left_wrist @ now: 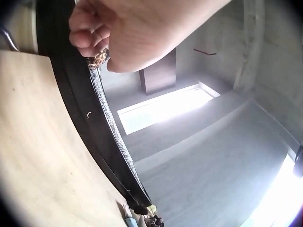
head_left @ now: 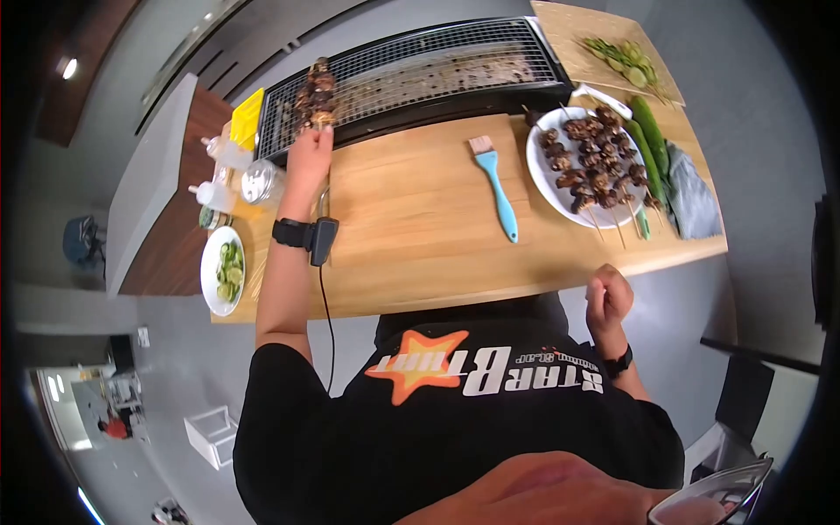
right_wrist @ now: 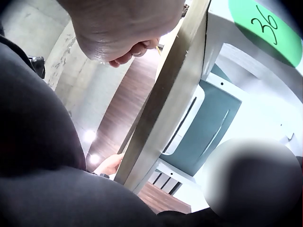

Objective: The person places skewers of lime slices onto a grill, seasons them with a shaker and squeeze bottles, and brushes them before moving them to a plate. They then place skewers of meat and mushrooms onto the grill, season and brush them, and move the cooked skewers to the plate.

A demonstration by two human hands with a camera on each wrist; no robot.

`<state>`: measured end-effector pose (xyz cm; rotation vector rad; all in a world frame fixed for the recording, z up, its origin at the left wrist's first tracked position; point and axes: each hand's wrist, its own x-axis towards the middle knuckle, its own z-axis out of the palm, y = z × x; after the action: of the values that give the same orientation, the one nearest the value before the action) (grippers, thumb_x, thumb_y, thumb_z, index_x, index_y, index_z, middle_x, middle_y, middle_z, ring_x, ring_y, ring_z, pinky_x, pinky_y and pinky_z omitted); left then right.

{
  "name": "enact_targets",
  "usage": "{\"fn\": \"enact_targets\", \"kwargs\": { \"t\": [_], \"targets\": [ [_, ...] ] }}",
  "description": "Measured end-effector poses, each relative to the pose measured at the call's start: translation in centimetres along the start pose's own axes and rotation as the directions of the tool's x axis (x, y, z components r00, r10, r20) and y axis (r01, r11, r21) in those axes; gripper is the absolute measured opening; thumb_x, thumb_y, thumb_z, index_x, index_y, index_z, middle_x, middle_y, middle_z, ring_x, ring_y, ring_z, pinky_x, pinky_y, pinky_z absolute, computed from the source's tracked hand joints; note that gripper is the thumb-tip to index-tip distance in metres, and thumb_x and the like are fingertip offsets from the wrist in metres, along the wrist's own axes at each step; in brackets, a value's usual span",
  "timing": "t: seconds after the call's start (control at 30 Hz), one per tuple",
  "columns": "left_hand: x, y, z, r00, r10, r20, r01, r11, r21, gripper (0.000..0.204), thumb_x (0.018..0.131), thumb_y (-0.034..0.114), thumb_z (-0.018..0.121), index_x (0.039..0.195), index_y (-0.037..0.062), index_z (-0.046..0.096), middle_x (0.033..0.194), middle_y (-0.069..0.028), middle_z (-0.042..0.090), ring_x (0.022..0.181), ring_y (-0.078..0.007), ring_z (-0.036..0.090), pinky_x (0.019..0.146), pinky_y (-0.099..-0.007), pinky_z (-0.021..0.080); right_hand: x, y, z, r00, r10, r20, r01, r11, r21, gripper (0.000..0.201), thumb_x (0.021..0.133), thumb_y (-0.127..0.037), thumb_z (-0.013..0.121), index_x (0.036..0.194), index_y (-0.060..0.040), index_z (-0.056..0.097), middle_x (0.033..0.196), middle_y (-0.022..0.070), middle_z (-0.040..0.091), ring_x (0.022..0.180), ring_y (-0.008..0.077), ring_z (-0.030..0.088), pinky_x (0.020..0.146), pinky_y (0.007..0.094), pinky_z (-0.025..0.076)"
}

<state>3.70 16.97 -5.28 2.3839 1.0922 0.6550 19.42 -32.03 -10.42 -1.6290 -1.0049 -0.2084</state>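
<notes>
Our left hand (head_left: 310, 159) pinches the skewers (head_left: 322, 86) near their ends, likely sparing fingers the grill (head_left: 437, 77); our right hand (head_left: 611, 299) curls loosely, empty

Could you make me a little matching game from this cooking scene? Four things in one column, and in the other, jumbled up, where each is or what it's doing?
Column one
1. light-blue brush
2. white oval bowl
3. long green cucumbers
4. left hand

Column two
A. between the white round plate and the gray cloth
B. gripping browned skewers at the left end of the black wire-topped grill
C. lying on the wooden surface, in front of the grill
D. near the left edge, holding green slices

Right pairs: 1-C, 2-D, 3-A, 4-B
</notes>
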Motion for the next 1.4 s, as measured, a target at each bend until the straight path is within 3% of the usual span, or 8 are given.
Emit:
{"fn": "enact_targets", "kwargs": {
  "t": [0.07,0.2,0.3,0.43,0.63,1.03,1.13,1.4],
  "targets": [
    [0.4,0.0,0.5,0.950,-0.211,0.232,0.271,0.924,-0.269,0.032,0.095,0.032,0.049,0.086,0.0022,0.056,0.061,-0.0089,0.058,0.052,-0.0175,0.054,0.047,-0.0304,0.040,0.3,-0.5,0.0,0.999,-0.032,0.024,0.031,0.998,0.048,0.009,0.079,0.002,0.063,0.073,-0.0003,0.057,0.059,0.0084,0.052,0.050,0.0201,0.048,0.047,0.0294,0.036],
    [-1.7,3.4,1.1,0.961,-0.167,0.220,0.276,0.587,-0.761,0.021,0.099,0.025,0.041,0.089,0.0080,0.049,0.062,-0.0007,0.051,0.047,-0.0069,0.040,0.041,-0.0200,0.028,1.0,-1.3,-0.1,0.994,0.015,0.110,-0.014,1.000,-0.010,0.012,0.079,-0.001,0.066,0.071,-0.0004,0.057,0.058,0.0081,0.050,0.049,0.0215,0.047,0.047,0.0322,0.035],
    [-5.4,7.4,2.5,0.983,-0.003,0.185,0.161,0.512,-0.844,0.021,0.099,0.027,0.041,0.090,0.0091,0.048,0.064,-0.0005,0.049,0.047,-0.0072,0.040,0.040,-0.0197,0.026,2.2,-2.0,0.3,0.972,0.077,0.222,-0.075,0.997,-0.019,0.013,0.079,-0.002,0.066,0.070,-0.0008,0.057,0.057,0.0078,0.051,0.050,0.0216,0.047,0.047,0.0322,0.036],
    [-12.6,13.8,5.6,0.842,0.149,0.518,0.447,0.345,-0.825,0.024,0.102,0.029,0.037,0.093,0.0099,0.049,0.067,-0.0019,0.049,0.053,-0.0073,0.042,0.045,-0.0195,0.029,4.9,-4.2,1.9,0.897,0.214,0.386,-0.257,0.965,0.060,0.012,0.086,-0.006,0.063,0.097,-0.0002,0.064,0.071,0.0115,0.058,0.055,0.0225,0.053,0.052,0.0318,0.042],
    [-16.1,17.6,8.3,0.579,0.456,0.676,0.528,0.423,-0.736,0.028,0.103,0.033,0.033,0.096,0.0106,0.049,0.070,0.0004,0.049,0.058,-0.0053,0.045,0.050,-0.0178,0.035,7.9,-4.9,4.3,0.880,0.202,0.430,-0.295,0.942,0.162,0.033,0.090,-0.010,0.059,0.121,0.0003,0.055,0.082,0.0143,0.061,0.063,0.0219,0.059,0.061,0.0333,0.046],
    [-16.5,20.7,9.6,0.284,0.639,0.715,0.328,0.636,-0.699,0.027,0.101,0.025,0.042,0.091,0.0038,0.056,0.078,0.0005,0.058,0.068,-0.0082,0.054,0.060,-0.0226,0.043,6.3,-3.5,3.2,0.895,0.411,0.171,-0.446,0.828,0.340,0.011,0.088,-0.006,0.063,0.090,0.0043,0.065,0.070,0.0030,0.058,0.062,0.0072,0.052,0.055,0.0229,0.041],
    [-16.0,21.0,8.7,0.273,0.693,0.667,0.045,0.683,-0.729,0.023,0.098,0.017,0.047,0.087,0.0007,0.058,0.076,-0.0004,0.059,0.069,-0.0083,0.056,0.063,-0.0232,0.045,6.7,-2.5,0.6,0.896,0.426,0.127,-0.444,0.864,0.237,0.008,0.085,-0.004,0.063,0.083,0.0034,0.064,0.066,-0.0008,0.055,0.061,0.0045,0.047,0.053,0.0209,0.038],
    [-13.7,15.7,5.4,0.621,0.466,0.630,0.060,0.774,-0.631,0.016,0.095,0.012,0.050,0.087,0.0008,0.059,0.076,-0.0001,0.059,0.071,-0.0065,0.055,0.066,-0.0215,0.046,8.6,-0.5,-5.7,0.897,0.432,0.095,-0.411,0.893,-0.180,0.008,0.080,-0.003,0.060,0.079,0.0048,0.061,0.060,0.0018,0.050,0.056,0.0060,0.043,0.051,0.0239,0.036]
  ]
}}
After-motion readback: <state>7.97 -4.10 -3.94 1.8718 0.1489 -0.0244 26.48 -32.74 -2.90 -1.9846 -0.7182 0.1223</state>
